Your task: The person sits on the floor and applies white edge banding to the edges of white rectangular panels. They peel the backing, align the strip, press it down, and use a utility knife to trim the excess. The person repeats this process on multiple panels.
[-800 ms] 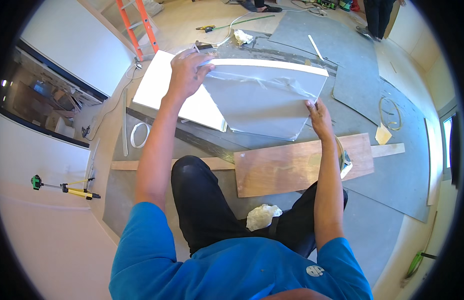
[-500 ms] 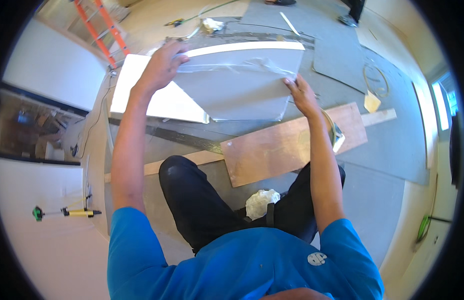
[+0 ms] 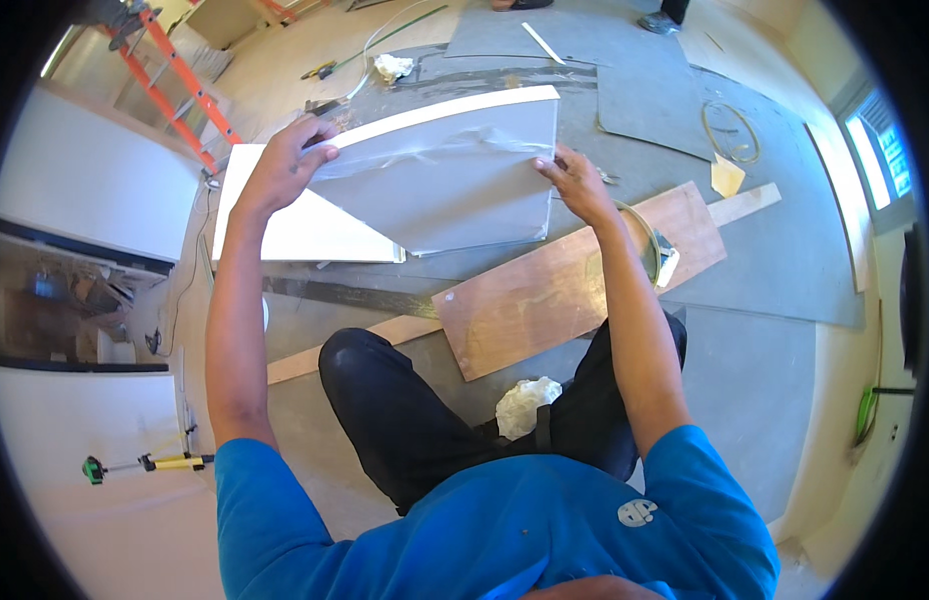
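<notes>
head: left hand [image 3: 285,167] and right hand [image 3: 579,184], half-curled, grip a panel [image 3: 440,190].

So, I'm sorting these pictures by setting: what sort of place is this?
Probably a room under renovation: there's an orange ladder, grey sheets covering much of the floor, and a wooden board lying over them.

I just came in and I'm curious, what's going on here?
A person is holding up a grey-faced panel with a white top edge. The left hand grips it near the top left, and the right hand holds its right edge. A white panel lies at its left. Nearer the person, a brown wooden board lies on the grey floor covering.
</notes>
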The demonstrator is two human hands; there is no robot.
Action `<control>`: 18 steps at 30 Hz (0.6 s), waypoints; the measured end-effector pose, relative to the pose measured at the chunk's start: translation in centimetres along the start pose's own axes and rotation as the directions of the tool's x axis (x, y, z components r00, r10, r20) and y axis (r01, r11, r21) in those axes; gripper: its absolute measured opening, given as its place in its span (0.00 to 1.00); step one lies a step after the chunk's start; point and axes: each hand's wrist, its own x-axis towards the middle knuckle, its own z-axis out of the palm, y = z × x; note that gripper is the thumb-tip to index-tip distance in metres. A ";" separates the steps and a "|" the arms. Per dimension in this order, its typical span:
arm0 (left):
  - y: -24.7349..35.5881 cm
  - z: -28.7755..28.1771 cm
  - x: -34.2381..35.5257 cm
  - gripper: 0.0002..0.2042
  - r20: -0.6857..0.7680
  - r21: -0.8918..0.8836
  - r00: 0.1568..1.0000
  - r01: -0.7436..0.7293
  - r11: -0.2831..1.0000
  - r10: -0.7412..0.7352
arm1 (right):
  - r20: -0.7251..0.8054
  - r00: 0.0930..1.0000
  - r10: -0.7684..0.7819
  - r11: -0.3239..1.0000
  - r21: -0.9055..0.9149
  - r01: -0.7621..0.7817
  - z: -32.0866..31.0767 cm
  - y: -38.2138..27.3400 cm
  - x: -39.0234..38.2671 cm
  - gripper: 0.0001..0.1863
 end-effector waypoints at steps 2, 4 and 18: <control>0.9 0.1 1.4 0.17 0.030 -0.078 0.996 -0.086 0.993 0.088 | -0.016 0.998 -0.055 0.998 0.021 0.055 -0.4 0.9 0.0 0.18; 2.9 1.7 1.2 0.19 0.012 -0.153 0.977 -0.210 0.966 0.214 | 0.000 0.998 -0.058 0.998 -0.034 0.058 0.0 2.0 0.2 0.20; 10.8 10.1 7.9 0.13 -0.217 -0.087 0.966 -0.165 0.982 0.143 | -0.019 0.993 -0.114 0.992 -0.049 0.113 0.9 3.0 0.6 0.28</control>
